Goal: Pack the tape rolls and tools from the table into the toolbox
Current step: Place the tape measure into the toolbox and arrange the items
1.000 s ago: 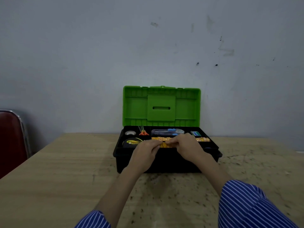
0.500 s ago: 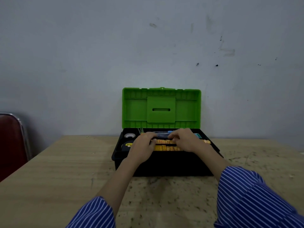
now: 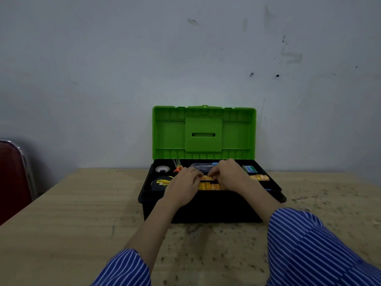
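Grip: both hands are down in the toolbox tray, left hand [image 3: 182, 185] and right hand [image 3: 228, 174] side by side, fingers curled over the yellow strip [image 3: 208, 185] lying across the middle; whether they pinch it or only press it I cannot tell from here.
Surface [image 3: 61, 234]: from where I stand, no tape roll or tool lies loose on the part I can see, so I'd judge the gathering is about finished.
Toolbox [image 3: 198, 211]: black body, sitting at the far side by the wall, and not yet closed.
Lid [image 3: 204, 133]: green, stood upright at the back; shutting it looks like the main step left.
Tray: the compartments already hold things, which reads as most of the packing done.
Tape measure [image 3: 161, 181]: black and yellow, in the left front compartment, just beside the left hand.
Clear case [image 3: 201, 167]: at the back, partly behind the right fingers.
Tape roll [image 3: 162, 168]: pale, in the back left corner.
Green item [image 3: 249, 168]: small, back right; what it is I can't make out.
Orange tool [image 3: 178, 168]: small, next to the roll.
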